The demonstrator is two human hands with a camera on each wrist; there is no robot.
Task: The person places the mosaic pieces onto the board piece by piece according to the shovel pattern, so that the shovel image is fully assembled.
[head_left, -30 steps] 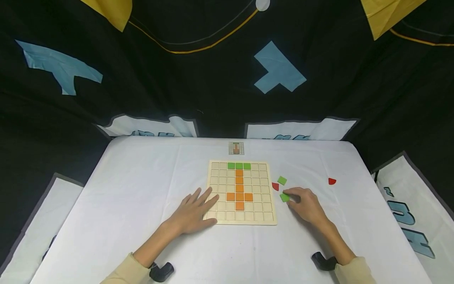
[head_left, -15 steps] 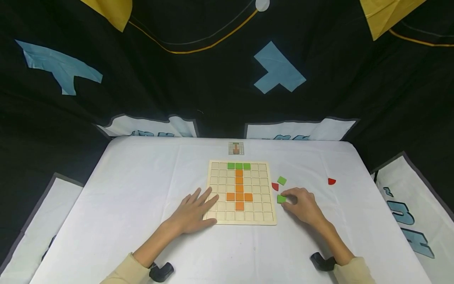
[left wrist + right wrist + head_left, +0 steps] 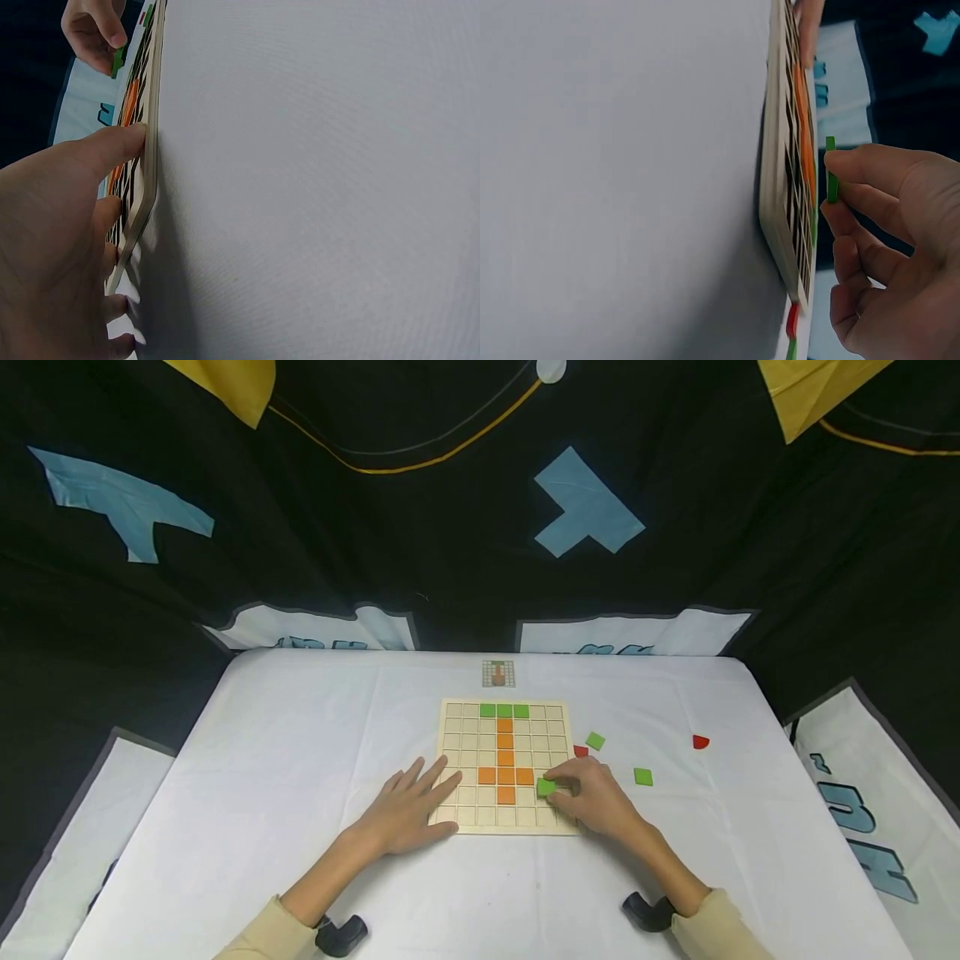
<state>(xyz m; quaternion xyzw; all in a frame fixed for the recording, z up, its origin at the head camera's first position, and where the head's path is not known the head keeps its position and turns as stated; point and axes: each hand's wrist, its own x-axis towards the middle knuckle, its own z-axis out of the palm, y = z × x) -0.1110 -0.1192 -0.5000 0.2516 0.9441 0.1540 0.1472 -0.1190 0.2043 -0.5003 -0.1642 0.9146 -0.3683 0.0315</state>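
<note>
My right hand (image 3: pixel 596 795) pinches a green square tile (image 3: pixel 546 787) between thumb and fingers, above the right part of a wooden grid board (image 3: pixel 465 814). In the right wrist view the green tile (image 3: pixel 832 171) stands off the board's surface. With fingers spread, my left hand (image 3: pixel 408 806) rests on the board's left edge; in the left wrist view its thumb (image 3: pixel 124 146) touches the near rim. Set in the grid are several orange tiles (image 3: pixel 506 757) in a cross-like column, with a row of green tiles (image 3: pixel 504 711) along the top.
Right of the board lie two loose green tiles, one nearer (image 3: pixel 643 777) and one farther (image 3: pixel 596 741). A red piece (image 3: pixel 581 751) is close to the board's edge, and a rounded red piece (image 3: pixel 701 742) lies farther right. A small pattern card (image 3: pixel 498 673) sits behind the board.
My right hand has carried a green tile leftward from beside the board to over it. Another green tile now shows on the table where the hand was. The left hand stays put.
</note>
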